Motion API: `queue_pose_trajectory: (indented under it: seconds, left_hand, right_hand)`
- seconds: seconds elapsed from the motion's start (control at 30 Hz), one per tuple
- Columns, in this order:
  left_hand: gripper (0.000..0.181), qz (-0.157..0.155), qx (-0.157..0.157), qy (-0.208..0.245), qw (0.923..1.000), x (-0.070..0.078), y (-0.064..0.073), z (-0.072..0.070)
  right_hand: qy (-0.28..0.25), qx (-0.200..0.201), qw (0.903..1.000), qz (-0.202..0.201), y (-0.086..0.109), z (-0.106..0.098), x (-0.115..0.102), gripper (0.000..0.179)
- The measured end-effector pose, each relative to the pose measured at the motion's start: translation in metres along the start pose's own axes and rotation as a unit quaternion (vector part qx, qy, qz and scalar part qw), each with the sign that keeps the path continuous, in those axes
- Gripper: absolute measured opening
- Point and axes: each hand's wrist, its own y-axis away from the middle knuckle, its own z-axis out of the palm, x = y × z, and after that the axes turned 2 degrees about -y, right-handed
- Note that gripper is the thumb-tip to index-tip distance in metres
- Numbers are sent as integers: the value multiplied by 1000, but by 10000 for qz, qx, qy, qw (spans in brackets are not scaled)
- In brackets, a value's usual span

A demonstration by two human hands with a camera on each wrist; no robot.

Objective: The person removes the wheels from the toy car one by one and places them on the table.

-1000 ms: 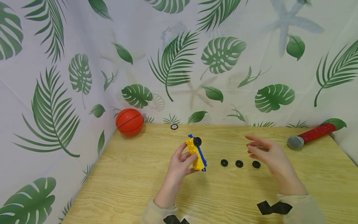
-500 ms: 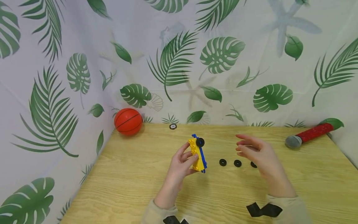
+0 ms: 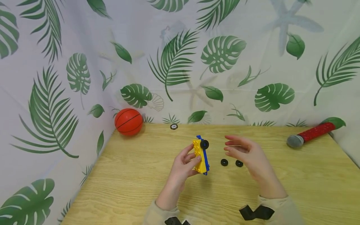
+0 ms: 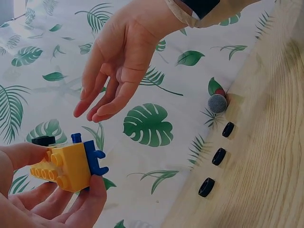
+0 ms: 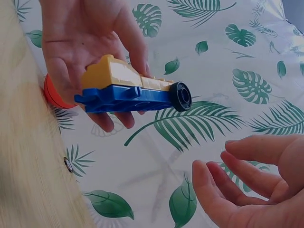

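My left hand (image 3: 182, 165) grips a toy car (image 3: 200, 161) made of a yellow studded block on a blue base, held up above the table. One black wheel (image 5: 181, 96) is fitted at one end of the base; in the right wrist view a bare blue axle stub shows toward the other end. To the right of the car hovers my right hand (image 3: 250, 156), fingers apart and loosely bent, with nothing between them. Below it, black tires (image 3: 224, 162) lie on the table; the left wrist view shows three in a row (image 4: 219, 156), one of them hidden behind the hand in the head view.
A red toy basketball (image 3: 128, 122) sits at the table's back left corner. Near the back edge lies a small black-and-white disc (image 3: 174, 126). A microphone (image 3: 310, 135) with a red handle rests at the back right. Leaf-print cloth (image 3: 180, 62) hangs behind the wooden table (image 3: 126, 175).
My right hand has moved left toward the toy car, passing over the rightmost tire and covering it in the head view. The left hand with the car has shifted slightly right.
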Motion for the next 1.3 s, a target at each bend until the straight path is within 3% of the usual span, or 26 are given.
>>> queue_pose_trajectory:
  seconds: [0.67,1.03,1.3]
  left_hand:
    - [52,70,-242,-63,9997,-1,-1,0]
    - [52,60,-469,-251,9986,-3,2,6]
    - [52,98,-569,-324,9978,-5,2,9]
  right_hand:
    - [-48,-49,9999,128,1,21,-8,50]
    - [119,-246,9993,251,1,24,-11,52]
    - [457,-150,9984,280,-2,27,-12,51]
